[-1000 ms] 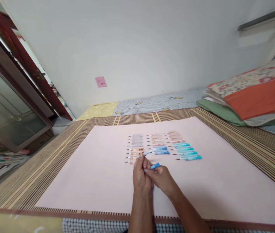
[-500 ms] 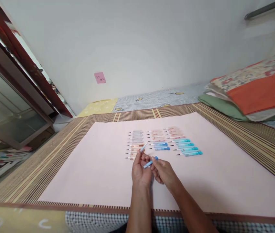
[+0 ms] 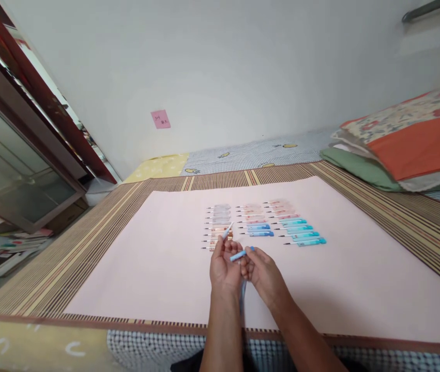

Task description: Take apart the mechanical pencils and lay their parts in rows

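My left hand (image 3: 223, 268) is palm up, with a slim light blue pencil (image 3: 228, 230) pinched between thumb and fingers, its pale tip pointing up and away. In my right hand (image 3: 265, 271), thumb and fingers grip a short light blue pencil cap (image 3: 238, 256) with a darker blue end. This cap lies almost level, just over the left palm, and the two hands meet at the fingertips. Beyond them, grouped pencils with dark tips lie in rows: grey ones (image 3: 220, 214), brown ones partly behind my left hand, pink ones (image 3: 284, 209), blue ones (image 3: 258, 234) and turquoise ones (image 3: 305, 234).
A large pale pink sheet (image 3: 138, 258) lies under the pencils on a striped mat (image 3: 49, 248). Folded bedding (image 3: 417, 150) is piled at the right. A white wall (image 3: 243, 67) bearing a pink note (image 3: 161, 119) rises behind. Something bluish and translucent (image 3: 243, 297) shows between my wrists.
The cap in my right hand has turned from a slant to nearly level. My left hand keeps the pencil, now tipped slightly more upright. The view has shifted a little.
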Demonstrator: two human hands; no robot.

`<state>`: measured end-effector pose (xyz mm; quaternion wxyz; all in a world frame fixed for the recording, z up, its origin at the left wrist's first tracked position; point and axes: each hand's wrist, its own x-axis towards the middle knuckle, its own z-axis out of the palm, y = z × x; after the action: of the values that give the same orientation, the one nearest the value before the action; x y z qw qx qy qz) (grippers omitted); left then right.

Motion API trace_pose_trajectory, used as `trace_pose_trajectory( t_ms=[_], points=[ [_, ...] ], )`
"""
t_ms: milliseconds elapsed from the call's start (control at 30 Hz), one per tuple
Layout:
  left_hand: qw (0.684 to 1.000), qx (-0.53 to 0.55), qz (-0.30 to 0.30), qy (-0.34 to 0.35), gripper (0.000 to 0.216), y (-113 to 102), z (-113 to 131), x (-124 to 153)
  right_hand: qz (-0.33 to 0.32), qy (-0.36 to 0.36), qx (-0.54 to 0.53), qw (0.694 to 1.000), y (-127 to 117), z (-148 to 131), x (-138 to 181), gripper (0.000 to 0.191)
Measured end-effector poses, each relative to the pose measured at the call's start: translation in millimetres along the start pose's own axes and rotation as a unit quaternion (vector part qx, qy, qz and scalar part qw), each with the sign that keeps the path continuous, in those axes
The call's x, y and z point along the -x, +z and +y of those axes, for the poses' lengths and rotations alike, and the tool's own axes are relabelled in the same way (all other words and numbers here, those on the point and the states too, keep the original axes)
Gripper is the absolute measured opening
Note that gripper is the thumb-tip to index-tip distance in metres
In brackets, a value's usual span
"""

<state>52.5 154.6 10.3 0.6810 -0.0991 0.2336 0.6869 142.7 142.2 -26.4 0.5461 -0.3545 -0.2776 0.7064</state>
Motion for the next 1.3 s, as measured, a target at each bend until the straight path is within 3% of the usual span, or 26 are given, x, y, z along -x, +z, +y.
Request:
trace_pose_trajectory(
  t_ms=[233,367,500,633,800,1067,1300],
  points=[
    [0.998,-0.028,0.052,0.021,0.021,3.2,0.5,1.4,-0.011,-0.045,0.054,0.997,3.4,-0.1,3.3,0.044],
    [0.999,0.008,0.037,0.018,0.022,5.4,2.2,3.8,-0.034,-0.038,0.007,0.999,2.5,-3.9,3.3,0.037],
    [0.999,0.013,0.033,0.034,0.02,5.4,5.0,3.6,0.006,-0.045,-0.014,0.999,-0.5,-12.4,2.7,0.035],
    [0.999,0.004,0.006,0.042,0.022,2.6,6.4,1.0,0.033,-0.052,0.014,0.998,-3.3,-18.9,2.4,0.038],
    [0.999,0.005,-0.03,0.036,0.024,2.3,5.4,2.3,0.019,-0.056,0.077,0.995,-1.8,-19.1,3.6,0.039],
    [0.999,0.002,-0.023,0.03,0.02,1.9,4.7,2.6,0.019,-0.11,0.155,0.982,-0.7,-15.2,2.0,0.037],
    [0.999,0.009,-0.024,0.02,0.021,2.1,5.1,1.9,-0.022,-0.108,0.171,0.979,-1.7,-20.6,3.6,0.032]
  ],
)
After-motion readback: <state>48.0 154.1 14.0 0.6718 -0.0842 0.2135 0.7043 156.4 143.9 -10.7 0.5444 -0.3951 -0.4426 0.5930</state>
